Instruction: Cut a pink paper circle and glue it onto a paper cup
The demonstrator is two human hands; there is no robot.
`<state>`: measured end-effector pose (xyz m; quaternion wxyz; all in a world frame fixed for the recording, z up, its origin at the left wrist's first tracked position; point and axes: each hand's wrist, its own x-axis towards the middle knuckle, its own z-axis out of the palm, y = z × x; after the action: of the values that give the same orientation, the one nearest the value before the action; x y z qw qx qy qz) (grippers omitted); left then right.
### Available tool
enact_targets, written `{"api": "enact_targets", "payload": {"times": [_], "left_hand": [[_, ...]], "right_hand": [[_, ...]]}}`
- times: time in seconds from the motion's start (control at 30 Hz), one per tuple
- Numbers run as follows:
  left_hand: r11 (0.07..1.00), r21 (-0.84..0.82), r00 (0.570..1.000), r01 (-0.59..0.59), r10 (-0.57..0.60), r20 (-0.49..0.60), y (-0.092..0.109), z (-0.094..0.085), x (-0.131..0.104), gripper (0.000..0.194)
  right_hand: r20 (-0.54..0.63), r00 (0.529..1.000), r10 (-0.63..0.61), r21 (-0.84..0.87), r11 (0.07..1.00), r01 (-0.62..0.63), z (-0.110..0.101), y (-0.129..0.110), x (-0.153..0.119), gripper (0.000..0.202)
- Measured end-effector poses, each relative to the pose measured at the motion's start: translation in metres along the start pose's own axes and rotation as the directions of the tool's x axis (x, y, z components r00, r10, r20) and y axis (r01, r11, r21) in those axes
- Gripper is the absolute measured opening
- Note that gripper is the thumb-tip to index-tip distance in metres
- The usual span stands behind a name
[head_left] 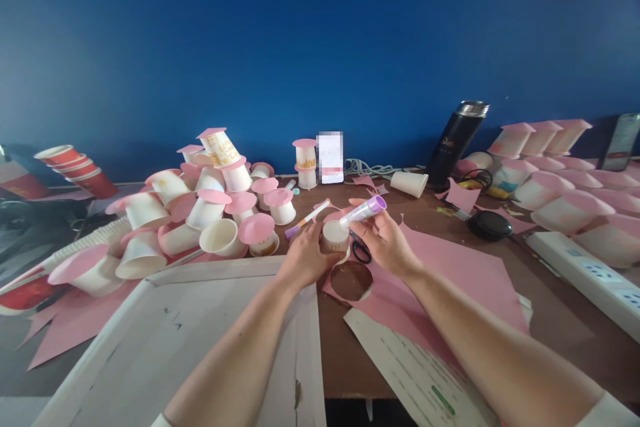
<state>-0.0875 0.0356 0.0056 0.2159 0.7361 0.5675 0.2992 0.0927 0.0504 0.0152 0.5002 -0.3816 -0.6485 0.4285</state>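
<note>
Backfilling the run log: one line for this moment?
left hand: holds paper cup | right hand: holds purple-ended tube at cup rim | rest: black flask

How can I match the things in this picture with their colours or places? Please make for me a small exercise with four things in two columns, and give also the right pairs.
Things:
1. tube with purple end
2. tall bottle
3. power strip
4. small paper cup

Colours or places:
A. in the left hand
B. black, silvery top
C. in the right hand
D. white, far right

Pairs: 1-C, 2-B, 3-D, 4-A
</note>
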Motion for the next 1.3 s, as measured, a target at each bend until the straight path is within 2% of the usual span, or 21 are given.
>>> {"api": "enact_targets", "payload": {"times": [0.27,0.47,0.63,0.73,0.8,0.9,1.03,1.13,1.3], "left_hand": [[0.998,0.033,0.998,0.057,-0.058,0.03,0.001,-0.001,0.001,0.067],[0.998,0.028,0.998,0.055,-0.056,0.04,0.002,-0.003,0.001,0.067],[0.999,0.026,0.999,0.037,-0.038,0.026,0.003,-0.003,0.0,0.057],[1.0,0.015,1.0,-0.011,0.011,0.018,0.004,-0.003,0.0,0.05],[0.999,0.011,0.999,-0.039,0.039,0.024,0.004,-0.004,0.0,0.047],[0.998,-0.001,0.998,-0.06,0.06,0.034,0.003,-0.006,0.0,0.052],[1.0,-0.01,1.0,-0.003,0.003,0.027,0.002,-0.005,-0.002,0.08],[0.998,0.037,0.998,0.058,-0.059,0.015,0.002,-0.002,-0.002,0.091],[0.996,0.078,0.999,0.049,-0.049,0.0,0.001,0.002,0.0,0.078]], "right_hand": [[-0.011,1.0,0.018,-0.022,1.0,-0.018,-0.004,0.001,0.0,0.045],[0.013,1.0,0.01,-0.018,1.0,-0.009,-0.007,0.005,0.0,0.041],[-0.039,0.999,-0.021,-0.183,0.983,0.014,-0.008,0.008,0.002,0.041],[-0.107,0.994,0.006,-0.276,0.961,-0.035,-0.008,0.012,0.003,0.04],[-0.127,0.99,0.054,-0.242,0.967,-0.084,-0.009,0.013,0.004,0.041],[-0.128,0.983,0.131,-0.058,0.988,-0.14,-0.011,0.013,0.006,0.046],[-0.124,0.979,0.164,0.139,0.98,-0.146,-0.011,0.007,0.006,0.049],[-0.105,0.986,0.131,0.145,0.983,-0.115,-0.008,0.003,0.005,0.048],[-0.01,0.998,0.065,0.086,0.994,-0.064,-0.003,-0.001,0.002,0.049]]}}
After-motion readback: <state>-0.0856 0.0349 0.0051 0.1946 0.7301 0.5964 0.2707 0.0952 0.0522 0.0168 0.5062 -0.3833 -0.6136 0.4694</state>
